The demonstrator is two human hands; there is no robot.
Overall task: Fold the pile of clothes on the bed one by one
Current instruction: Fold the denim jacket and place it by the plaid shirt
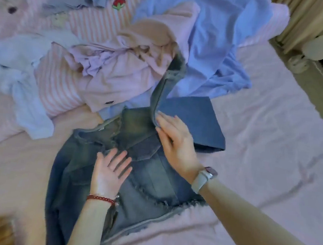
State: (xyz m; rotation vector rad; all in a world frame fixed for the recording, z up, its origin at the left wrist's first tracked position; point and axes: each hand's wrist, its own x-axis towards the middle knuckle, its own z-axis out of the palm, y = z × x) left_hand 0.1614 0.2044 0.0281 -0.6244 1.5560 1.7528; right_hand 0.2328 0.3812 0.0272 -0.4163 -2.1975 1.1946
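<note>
A faded blue denim jacket [147,183] with a frayed hem lies spread on the pink bed [271,151]. My left hand [109,170] hovers over its chest, palm up, fingers straight. My right hand [174,139] lies flat on the jacket's right shoulder, fingers straight, touching the base of a sleeve [168,80] that runs up and away over the pile. Behind the jacket sits the pile of clothes [107,64]: a pink striped top, a lilac garment, a beige one and a light blue shirt [218,41].
A folded dark denim piece [194,119] lies flat just right of my right hand. A pale blue garment [22,98] spills off the pile at the left. The bed's right edge meets a floor with a white round object [315,48].
</note>
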